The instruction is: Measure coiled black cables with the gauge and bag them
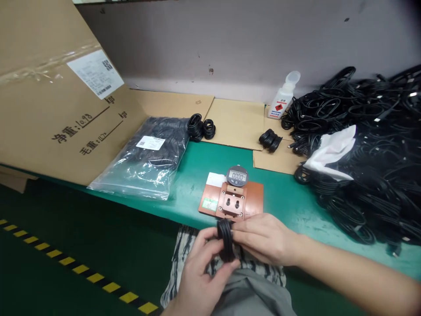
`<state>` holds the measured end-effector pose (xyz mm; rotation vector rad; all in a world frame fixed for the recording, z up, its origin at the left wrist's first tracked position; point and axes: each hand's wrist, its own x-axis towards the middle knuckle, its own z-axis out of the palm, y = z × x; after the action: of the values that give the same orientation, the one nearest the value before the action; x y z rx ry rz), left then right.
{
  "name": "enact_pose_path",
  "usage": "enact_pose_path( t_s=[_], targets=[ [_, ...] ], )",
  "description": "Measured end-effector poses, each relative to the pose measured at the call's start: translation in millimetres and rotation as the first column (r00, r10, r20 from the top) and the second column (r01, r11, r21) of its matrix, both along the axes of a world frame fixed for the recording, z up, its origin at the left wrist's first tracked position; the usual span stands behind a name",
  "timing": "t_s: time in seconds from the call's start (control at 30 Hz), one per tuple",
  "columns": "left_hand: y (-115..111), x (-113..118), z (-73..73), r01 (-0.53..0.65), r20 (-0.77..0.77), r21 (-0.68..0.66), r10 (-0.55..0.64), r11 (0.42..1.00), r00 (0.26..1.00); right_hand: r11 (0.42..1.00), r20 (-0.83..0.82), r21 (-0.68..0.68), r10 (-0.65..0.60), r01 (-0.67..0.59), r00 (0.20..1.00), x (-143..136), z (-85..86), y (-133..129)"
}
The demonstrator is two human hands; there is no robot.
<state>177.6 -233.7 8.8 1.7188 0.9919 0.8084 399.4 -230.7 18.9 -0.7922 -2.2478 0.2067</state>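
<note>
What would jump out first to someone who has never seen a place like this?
Probably the heap of black cables filling the right side, with a crumpled white sheet on it. Opposite, at upper left, looms a big cardboard box with handwritten weights. In the middle, a round digital gauge shows zeros; below it, a coil of black cable sits in the left hand's grip, the right hand beside it.

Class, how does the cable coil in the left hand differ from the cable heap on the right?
The cable coil is one small bundle; the cable heap is large, many cables piled together. The left hand grips the cable coil; the cable heap rests on the bench. Both look black.
</note>
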Motion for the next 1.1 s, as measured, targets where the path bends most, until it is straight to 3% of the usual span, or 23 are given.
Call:
enact_pose_path(
  t_s=[0.1,0.17,0.27,0.33,0.53,0.6,0.7,0.77,0.83,1.1],
  targets=[
    [-3.6,-2.4,-0.4,-0.030,0.036,0.001,0.030,1.000,0.999,0.999,0.019,0.005,-0.034,0.034,0.999,-1.2,-2.2,1.0],
    [-3.3,-4.6,2.0,0.032,0.068,-0.120,-0.024,0.992,0.997,0.999,0.038,-0.009,-0.039,0.039,0.999,-1.0,-3.7,1.6],
    [0.1,-5.5,7.4,0.142,0.168,-0.337,-0.089,0.931,0.982,1.000,0.004,0.013,-0.006,0.006,1.000,-0.6,-5.2,2.2],
    [3.1,-5.2,10.1,0.179,0.206,-0.409,-0.100,0.895,0.973,0.999,-0.006,0.033,0.015,-0.015,1.000,-0.6,-5.1,2.3],
    [7.8,-8.9,11.9,0.254,0.153,-0.438,-0.206,0.862,0.966,0.999,0.116,-0.029,0.028,-0.025,0.993,0.7,-2.6,2.5],
    [7.4,-10.5,11.0,0.282,0.223,-0.463,-0.198,0.840,0.955,0.999,0.095,-0.028,0.043,-0.040,0.995,1.6,-3.3,2.5],
    [7.1,-11.3,8.7,0.328,0.380,-0.559,-0.117,0.761,0.918,0.998,0.085,-0.036,0.059,-0.056,0.995,2.1,-4.8,1.7],
    [8.1,-11.1,7.4,0.368,0.389,-0.617,-0.137,0.695,0.911,0.996,0.119,-0.048,0.081,-0.076,0.990,1.8,-5.3,0.7],
    [9.7,-10.2,7.1,0.376,0.351,-0.642,-0.181,0.668,0.919,0.993,0.155,-0.069,0.109,-0.099,0.982,1.0,-5.1,0.1],
    [14.4,-2.0,12.5,0.181,0.330,-0.593,0.032,0.785,0.943,0.997,0.090,0.046,-0.069,0.065,0.994,-1.4,-5.9,3.3]
  ],
)
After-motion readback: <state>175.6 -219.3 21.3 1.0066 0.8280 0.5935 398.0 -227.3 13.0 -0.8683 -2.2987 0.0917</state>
